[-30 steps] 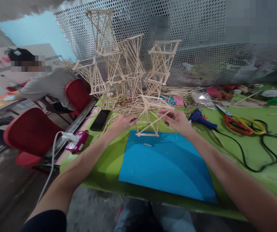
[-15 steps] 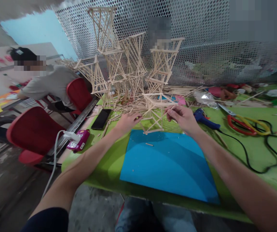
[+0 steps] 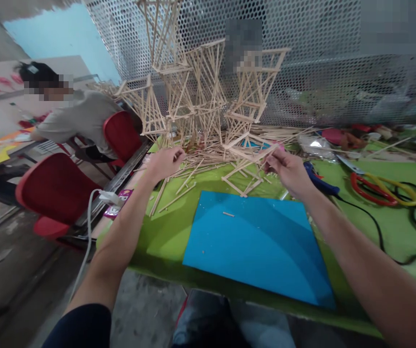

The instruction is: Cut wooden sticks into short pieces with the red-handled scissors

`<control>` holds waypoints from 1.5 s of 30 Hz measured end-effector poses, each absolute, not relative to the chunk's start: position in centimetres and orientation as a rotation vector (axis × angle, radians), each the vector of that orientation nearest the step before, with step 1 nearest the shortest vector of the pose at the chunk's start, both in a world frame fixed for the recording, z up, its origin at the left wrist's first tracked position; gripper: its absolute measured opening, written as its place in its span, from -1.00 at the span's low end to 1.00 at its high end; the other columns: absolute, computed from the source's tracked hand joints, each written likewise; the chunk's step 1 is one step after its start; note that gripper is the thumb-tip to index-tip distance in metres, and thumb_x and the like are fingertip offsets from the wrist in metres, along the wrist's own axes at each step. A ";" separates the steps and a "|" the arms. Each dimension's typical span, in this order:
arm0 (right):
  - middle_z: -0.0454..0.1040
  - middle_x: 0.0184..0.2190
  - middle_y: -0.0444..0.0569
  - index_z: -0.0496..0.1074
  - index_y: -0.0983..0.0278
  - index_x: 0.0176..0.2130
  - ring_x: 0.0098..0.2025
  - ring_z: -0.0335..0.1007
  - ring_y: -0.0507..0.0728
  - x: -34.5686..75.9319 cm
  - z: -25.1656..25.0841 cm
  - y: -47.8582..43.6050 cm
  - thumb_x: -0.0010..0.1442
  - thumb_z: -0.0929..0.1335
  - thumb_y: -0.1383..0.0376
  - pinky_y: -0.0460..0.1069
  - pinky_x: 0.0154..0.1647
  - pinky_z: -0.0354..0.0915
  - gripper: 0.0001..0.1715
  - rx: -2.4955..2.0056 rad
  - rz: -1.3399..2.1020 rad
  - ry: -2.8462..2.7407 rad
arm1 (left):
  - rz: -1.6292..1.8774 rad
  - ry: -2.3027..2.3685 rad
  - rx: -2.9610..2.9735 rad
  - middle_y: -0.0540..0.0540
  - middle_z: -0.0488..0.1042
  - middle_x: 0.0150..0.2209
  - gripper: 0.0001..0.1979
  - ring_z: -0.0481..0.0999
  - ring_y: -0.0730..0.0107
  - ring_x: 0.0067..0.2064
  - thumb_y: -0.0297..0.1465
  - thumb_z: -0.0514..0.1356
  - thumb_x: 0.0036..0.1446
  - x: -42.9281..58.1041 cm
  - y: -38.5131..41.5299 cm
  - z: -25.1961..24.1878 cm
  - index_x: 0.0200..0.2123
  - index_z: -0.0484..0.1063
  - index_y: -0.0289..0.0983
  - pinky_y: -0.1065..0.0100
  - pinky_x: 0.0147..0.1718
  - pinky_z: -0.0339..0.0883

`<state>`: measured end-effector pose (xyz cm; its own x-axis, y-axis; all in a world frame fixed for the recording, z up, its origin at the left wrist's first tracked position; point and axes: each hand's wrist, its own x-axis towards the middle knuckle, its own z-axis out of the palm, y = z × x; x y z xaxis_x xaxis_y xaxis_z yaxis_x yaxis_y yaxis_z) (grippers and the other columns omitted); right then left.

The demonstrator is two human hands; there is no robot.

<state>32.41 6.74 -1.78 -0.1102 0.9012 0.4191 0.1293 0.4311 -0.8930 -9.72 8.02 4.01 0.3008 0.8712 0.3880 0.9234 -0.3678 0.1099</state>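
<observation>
My right hand (image 3: 288, 170) pinches the right side of a small stick frame (image 3: 243, 187), made of thin wooden sticks joined at the corners. The frame is tilted, just above the far edge of a blue sheet (image 3: 251, 241). My left hand (image 3: 163, 164) is away from the frame, over the left side of the stick pile. Its fingers are curled in with the tips close together; whether anything small is between them cannot be made out. Behind both hands, loose wooden sticks (image 3: 208, 157) lie heaped below a tall stick structure (image 3: 208, 82).
To the right lie a blue glue gun (image 3: 322, 181) with a black cord and scissors (image 3: 385, 189) with red and yellow handles. A pink power strip (image 3: 119, 203) with a white plug sits at the left. Beyond it are red chairs (image 3: 57, 188) and a seated person (image 3: 73, 113).
My left hand has moved left, away from the small frame, and now covers the black phone's place. My right hand still holds the frame, which has turned. The view has shifted slightly.
</observation>
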 end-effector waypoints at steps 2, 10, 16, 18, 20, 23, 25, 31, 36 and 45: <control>0.47 -0.42 -0.09 0.54 0.21 -0.28 -0.38 0.42 0.07 32.2 -1.8 6.8 0.30 0.52 -0.06 -0.01 -0.32 0.46 -0.60 -0.919 0.886 -1.513 | -0.399 -1.742 -2.489 -0.11 0.72 -0.23 -0.67 0.62 0.24 -0.27 -0.18 0.13 0.41 -11.0 8.2 4.6 -0.15 0.65 -0.21 0.32 -0.27 0.33; 0.47 -0.43 -0.09 0.49 0.20 -0.36 -0.40 0.41 0.06 31.6 -2.4 7.4 0.31 0.48 -0.11 0.00 -0.31 0.43 -0.53 -0.938 0.857 -1.482 | 0.042 -1.822 -2.620 -0.07 0.74 -0.26 -0.66 0.63 0.27 -0.32 0.01 0.35 0.18 -10.1 7.4 3.1 -0.30 0.73 -0.12 0.39 -0.33 0.32; 0.43 -0.55 -0.11 0.53 0.23 -0.34 -0.51 0.34 0.06 31.6 -2.5 7.1 0.34 0.45 -0.08 -0.01 -0.46 0.26 -0.54 -1.166 0.671 -1.527 | 0.022 -1.728 -2.661 -0.07 0.73 -0.30 -0.82 0.60 0.30 -0.36 -0.22 0.31 0.14 -9.8 7.5 2.6 -0.34 0.70 -0.14 0.40 -0.42 0.24; 0.44 -0.53 -0.10 0.54 0.23 -0.31 -0.52 0.33 0.08 31.4 -2.2 6.6 0.33 0.46 -0.09 0.01 -0.47 0.26 -0.55 -1.207 0.551 -1.454 | -0.092 -1.667 -2.721 -0.05 0.71 -0.33 -0.83 0.57 0.33 -0.39 -0.24 0.29 0.14 -10.0 7.6 3.2 -0.37 0.66 -0.17 0.40 -0.42 0.24; 0.50 -0.46 -0.05 0.54 0.21 -0.28 -0.48 0.35 0.11 31.2 -1.6 5.6 0.35 0.45 -0.08 0.04 -0.43 0.29 -0.57 -1.197 0.335 -1.358 | -0.200 -1.581 -2.847 -0.04 0.68 -0.35 -0.83 0.56 0.35 -0.38 -0.27 0.24 0.18 -9.9 7.4 3.8 -0.36 0.60 -0.18 0.38 -0.37 0.29; 0.56 -0.36 0.03 0.57 0.16 -0.18 -0.42 0.40 0.16 31.0 -0.4 3.3 0.44 0.38 -0.05 0.10 -0.35 0.37 -0.63 -1.119 0.078 -1.336 | -0.357 -1.381 -3.105 -0.05 0.63 -0.37 -0.83 0.54 0.38 -0.37 -0.32 0.17 0.24 -8.7 6.5 4.7 -0.34 0.53 -0.21 0.36 -0.31 0.37; 0.59 -0.31 0.06 0.60 0.13 -0.14 -0.40 0.43 0.17 30.8 0.5 1.7 0.47 0.36 0.00 0.13 -0.28 0.41 -0.67 -1.054 -0.004 -1.542 | -0.412 -1.311 -3.228 -0.05 0.62 -0.39 -0.83 0.52 0.41 -0.40 -0.31 0.17 0.27 -7.7 5.5 5.1 -0.33 0.50 -0.22 0.36 -0.34 0.37; 0.64 0.08 0.09 0.62 0.09 0.18 0.06 0.59 0.28 29.5 1.4 0.1 0.46 0.39 0.03 0.14 0.10 0.50 -0.59 -0.871 -0.020 -2.174 | -0.276 -1.384 -3.524 -0.05 0.62 -0.44 -0.83 0.60 0.37 -0.42 -0.26 0.17 0.33 -6.8 3.6 6.1 -0.24 0.49 -0.21 0.36 -0.39 0.42; 0.66 0.06 0.07 0.60 0.08 0.23 0.10 0.57 0.25 28.7 1.1 0.6 0.53 0.32 0.08 0.12 0.14 0.46 -0.58 -0.911 -0.117 -2.331 | -0.228 -1.327 -3.600 -0.05 0.61 -0.43 -0.85 0.62 0.37 -0.41 -0.27 0.18 0.32 -6.6 3.4 6.0 -0.24 0.50 -0.20 0.35 -0.37 0.43; 0.69 -0.16 0.02 0.65 0.19 -0.16 -0.12 0.56 0.16 28.1 1.9 -0.3 0.57 0.30 0.21 0.03 -0.21 0.35 -0.66 -0.887 -0.505 -2.364 | -0.127 -1.215 -3.568 -0.11 0.67 -0.24 -0.77 0.65 0.36 -0.28 -0.22 0.16 0.41 -5.5 2.4 6.8 -0.07 0.53 -0.22 0.37 -0.28 0.46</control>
<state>28.15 -0.25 1.91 -0.6246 0.4781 0.6175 0.6886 0.7102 0.1467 -5.52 2.39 6.78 0.8103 0.5710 -0.1320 0.5312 -0.6203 0.5771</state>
